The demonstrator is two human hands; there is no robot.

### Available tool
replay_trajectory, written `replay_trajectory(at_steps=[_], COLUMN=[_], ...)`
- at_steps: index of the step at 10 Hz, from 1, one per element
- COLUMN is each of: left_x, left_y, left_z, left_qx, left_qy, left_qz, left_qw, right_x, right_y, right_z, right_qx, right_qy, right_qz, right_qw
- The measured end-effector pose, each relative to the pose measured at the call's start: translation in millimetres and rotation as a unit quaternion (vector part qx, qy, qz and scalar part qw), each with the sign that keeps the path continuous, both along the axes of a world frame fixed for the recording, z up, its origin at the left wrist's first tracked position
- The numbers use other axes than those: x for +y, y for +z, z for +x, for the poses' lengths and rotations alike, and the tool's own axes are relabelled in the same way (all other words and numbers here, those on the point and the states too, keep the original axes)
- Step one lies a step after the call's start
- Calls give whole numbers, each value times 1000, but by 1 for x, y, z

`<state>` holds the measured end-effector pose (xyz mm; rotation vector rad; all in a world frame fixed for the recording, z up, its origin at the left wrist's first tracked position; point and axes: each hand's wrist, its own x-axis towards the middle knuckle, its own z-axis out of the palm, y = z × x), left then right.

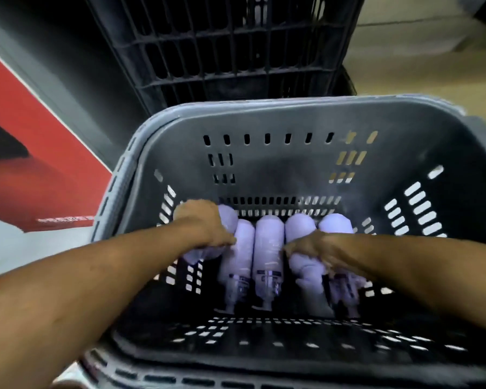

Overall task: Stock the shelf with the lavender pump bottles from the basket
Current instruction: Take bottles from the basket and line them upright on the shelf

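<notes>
Several lavender pump bottles lie side by side on the floor of a grey plastic basket [292, 119], pumps pointing toward me. My left hand [205, 223] grips the leftmost bottle [227, 220] from above. My right hand [312, 248] is curled over the two bottles on the right, fingers around the second from the right [300, 228]; the rightmost bottle [335, 223] lies under my wrist. Between my hands two bottles [268, 242] lie untouched. No shelf is in view.
A black slatted crate [227, 43] stands just beyond the basket. To the left runs a red and white panel [31, 153] with a dark band. Pale floor [421, 51] shows at the upper right.
</notes>
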<state>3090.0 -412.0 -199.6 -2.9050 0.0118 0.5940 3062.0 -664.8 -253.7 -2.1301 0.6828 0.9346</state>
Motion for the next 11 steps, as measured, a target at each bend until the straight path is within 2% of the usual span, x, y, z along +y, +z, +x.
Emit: replay_trajectory(at_steps=[1, 2, 3, 4, 5, 6, 7, 8, 10, 11], left_x=[10, 11, 10, 12, 12, 11, 7, 5, 2, 2], left_y=[31, 34, 34, 37, 34, 28, 22, 19, 22, 27], left_z=[7, -11, -17, -7, 1, 4, 5, 5, 6, 7], left_qx=[-84, -72, -63, -73, -126, -173, -171, -178, -174, -167], left_qy=[-2, -40, -53, -46, -12, 33, 35, 13, 19, 36], left_qz=[-65, -108, -139, -156, -238, -314, -334, -296, -312, -316], left_qw=[994, 991, 987, 984, 963, 933, 926, 938, 934, 933], right_x=[-14, -15, -21, -19, -22, -26, -8, 10, 12, 14], right_y=[25, 44, 50, 61, 78, 76, 50, 40, 32, 32], right_z=[12, 20, 27, 27, 34, 30, 23, 19, 18, 21], right_qx=[14, 37, 60, 94, 81, -82, -183, -270, -388, -403], right_qy=[85, 121, 119, 190, 182, 58, -28, -62, 36, 79], right_qz=[40, 13, 53, 63, 29, 55, -75, -158, -119, -119], right_qw=[995, 992, 990, 975, 979, 993, 980, 948, 913, 904])
